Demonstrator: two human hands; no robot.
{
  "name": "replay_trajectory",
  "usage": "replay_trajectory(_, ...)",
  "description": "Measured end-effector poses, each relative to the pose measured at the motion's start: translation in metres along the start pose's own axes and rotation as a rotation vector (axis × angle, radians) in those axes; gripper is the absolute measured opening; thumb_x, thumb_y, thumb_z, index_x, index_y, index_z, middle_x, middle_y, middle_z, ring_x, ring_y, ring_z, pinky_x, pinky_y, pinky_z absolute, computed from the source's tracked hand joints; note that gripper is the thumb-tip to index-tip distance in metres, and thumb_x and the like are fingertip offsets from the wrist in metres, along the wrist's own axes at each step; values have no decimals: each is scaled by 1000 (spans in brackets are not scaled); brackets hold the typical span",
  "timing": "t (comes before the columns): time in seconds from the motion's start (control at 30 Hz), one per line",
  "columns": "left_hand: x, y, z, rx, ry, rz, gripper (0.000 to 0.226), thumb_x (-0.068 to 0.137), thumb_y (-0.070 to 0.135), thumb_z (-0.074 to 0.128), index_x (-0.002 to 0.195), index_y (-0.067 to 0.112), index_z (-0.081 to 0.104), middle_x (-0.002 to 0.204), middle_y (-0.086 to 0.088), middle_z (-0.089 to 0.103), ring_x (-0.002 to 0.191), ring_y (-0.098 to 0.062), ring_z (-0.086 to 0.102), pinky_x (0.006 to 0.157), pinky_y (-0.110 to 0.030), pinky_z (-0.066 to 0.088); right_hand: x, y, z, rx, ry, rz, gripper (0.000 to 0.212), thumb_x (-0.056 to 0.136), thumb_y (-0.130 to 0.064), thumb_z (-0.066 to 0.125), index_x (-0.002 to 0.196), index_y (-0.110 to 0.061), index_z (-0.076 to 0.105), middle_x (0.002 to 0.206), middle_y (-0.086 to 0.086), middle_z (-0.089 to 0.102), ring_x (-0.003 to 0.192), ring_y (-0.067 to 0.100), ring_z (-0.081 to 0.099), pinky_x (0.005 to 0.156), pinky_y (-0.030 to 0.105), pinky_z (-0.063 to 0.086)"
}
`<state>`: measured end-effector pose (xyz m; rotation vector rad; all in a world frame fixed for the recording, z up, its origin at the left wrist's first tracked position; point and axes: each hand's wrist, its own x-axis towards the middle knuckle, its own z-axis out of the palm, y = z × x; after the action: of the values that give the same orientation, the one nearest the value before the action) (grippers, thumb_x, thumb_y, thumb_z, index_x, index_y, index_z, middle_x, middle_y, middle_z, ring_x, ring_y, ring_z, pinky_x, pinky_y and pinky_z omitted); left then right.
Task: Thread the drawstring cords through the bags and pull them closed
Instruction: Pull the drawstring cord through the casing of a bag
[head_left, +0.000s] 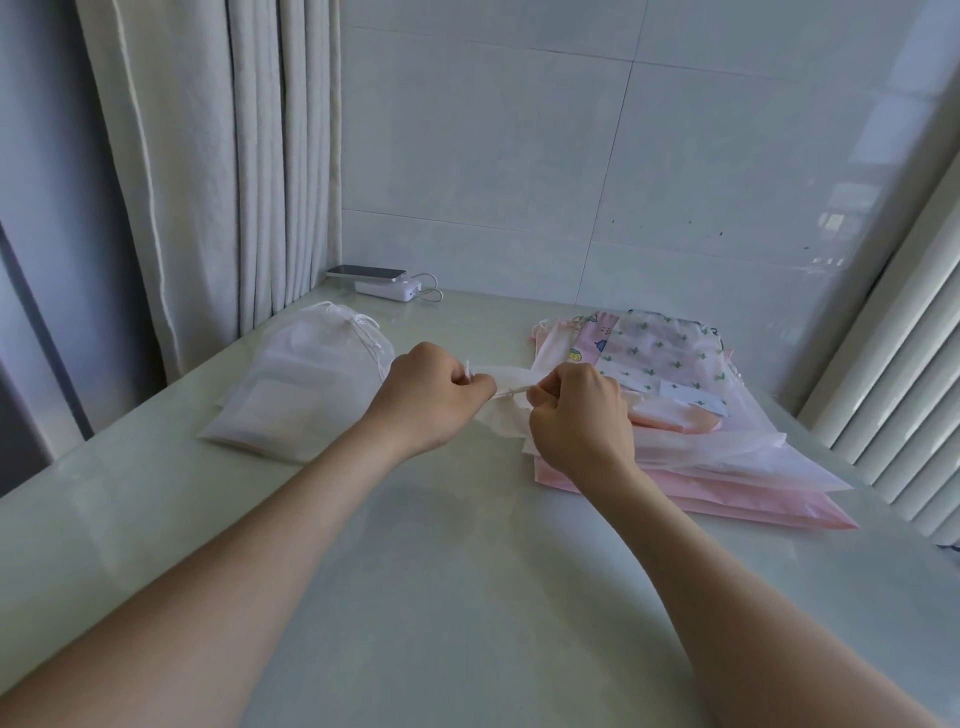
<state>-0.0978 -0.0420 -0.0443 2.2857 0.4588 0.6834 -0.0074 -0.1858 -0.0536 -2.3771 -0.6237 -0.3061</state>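
On the left I see a stack of frosted white drawstring bags lying flat on the pale green table. The left hand is curled tight and pinches the top edge of a thin white bag at mid-table. A thin white cord runs across to the right hand, which is also curled and pinches it. A pile of pink and printed bags lies just beside that hand.
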Motion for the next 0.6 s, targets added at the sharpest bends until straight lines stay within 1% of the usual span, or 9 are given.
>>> replay_trajectory(0.07, 0, -2, 2, -35, 36, 49, 52, 96, 31, 61, 59, 7, 33, 56, -2, 28, 56, -16, 25, 56, -34, 26, -3, -1, -1, 70, -9, 1, 8, 102, -18, 53, 95, -17, 57, 87, 4, 68, 80, 32, 68, 69, 40, 50)
replay_trajectory(0.13, 0, -4, 3, -65, 59, 102, 55, 101, 39, 60, 63, 3, 43, 54, 1, 34, 56, -17, 31, 56, -34, 29, -6, -4, -6, 241, -37, 15, 8, 107, -17, 44, 101, -18, 50, 88, 2, 64, 59, 30, 73, 68, 45, 56)
replay_trajectory(0.2, 0, -5, 4, -68, 89, 144, 48, 101, 44, 62, 71, 7, 52, 58, 5, 42, 58, -16, 39, 58, -33, 33, -9, -10, -13, 493, -63, 79, 10, 110, -20, 41, 108, -14, 48, 97, 2, 61, 51, 29, 72, 57, 47, 58)
replay_trajectory(0.23, 0, -5, 5, -76, 107, 156, 38, 99, 43, 64, 78, 12, 56, 65, 7, 50, 62, -14, 44, 61, -30, 37, -9, -12, -15, 583, -47, 94, 12, 111, -22, 41, 111, -13, 49, 99, 3, 63, 52, 29, 73, 54, 49, 60)
replay_trajectory(0.3, 0, -4, 5, -90, 98, 138, 21, 95, 35, 67, 108, 21, 59, 96, 6, 59, 82, -11, 53, 78, -26, 44, -8, -13, -14, 608, 44, 35, 15, 111, -26, 44, 110, -13, 52, 92, 4, 69, 56, 22, 74, 63, 51, 62)
replay_trajectory(0.37, -1, -6, 5, -79, 49, 114, 48, 93, 27, 65, 138, 24, 48, 127, 3, 46, 111, -15, 49, 102, -29, 40, -6, -11, -12, 561, 143, -49, 16, 110, -30, 47, 106, -16, 55, 79, -1, 71, 59, 13, 72, 70, 44, 58)
replay_trajectory(0.43, -1, -8, 3, -24, 40, 124, 64, 92, 27, 65, 151, 27, 39, 142, 5, 34, 133, -18, 34, 113, -28, 28, -6, -12, -14, 580, 210, -90, 19, 110, -31, 47, 102, -17, 58, 75, -2, 71, 64, 12, 70, 70, 38, 54)
replay_trajectory(0.5, 0, -9, 2, -1, 31, 119, 60, 89, 39, 65, 145, 28, 47, 144, 9, 34, 136, -16, 27, 111, -27, 24, -7, -14, -19, 658, 241, -114, 22, 110, -30, 47, 100, -16, 59, 74, 0, 71, 66, 16, 68, 67, 39, 54)
replay_trajectory(0.6, 3, -8, 0, -40, 53, 120, 30, 87, 46, 64, 107, 25, 61, 126, 9, 53, 123, -18, 44, 101, -29, 36, -11, -16, -24, 786, 256, -167, 18, 108, -28, 47, 110, -16, 61, 80, 0, 71, 69, 18, 69, 71, 46, 55)
